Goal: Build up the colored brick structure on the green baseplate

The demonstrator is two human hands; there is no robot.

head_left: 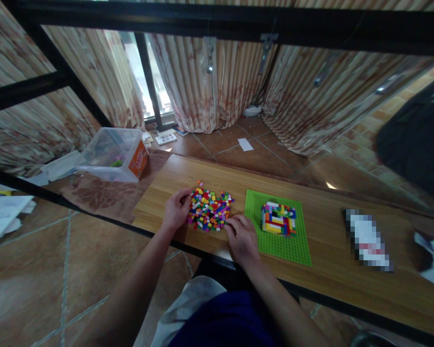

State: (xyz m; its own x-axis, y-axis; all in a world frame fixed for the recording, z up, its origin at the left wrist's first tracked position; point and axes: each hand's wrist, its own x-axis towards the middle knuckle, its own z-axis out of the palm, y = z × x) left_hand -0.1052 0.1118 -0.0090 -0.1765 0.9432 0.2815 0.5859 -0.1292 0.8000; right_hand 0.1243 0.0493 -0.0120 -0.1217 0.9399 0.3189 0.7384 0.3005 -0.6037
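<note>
Curving inward with partly bent fingers, the left hand (177, 210) and right hand (243, 239) flank a loose heap of small multicoloured plastic bricks (210, 210) on the brown wood-grain counter (327, 231); whether either grips one cannot be told. Rightward, a green studded baseplate (291, 253) carries a hollow multicoloured brick structure (279, 220).

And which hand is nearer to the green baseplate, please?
Right. The right hand is beside the green baseplate, at its left edge; the left hand is farther, across the brick pile.
</note>
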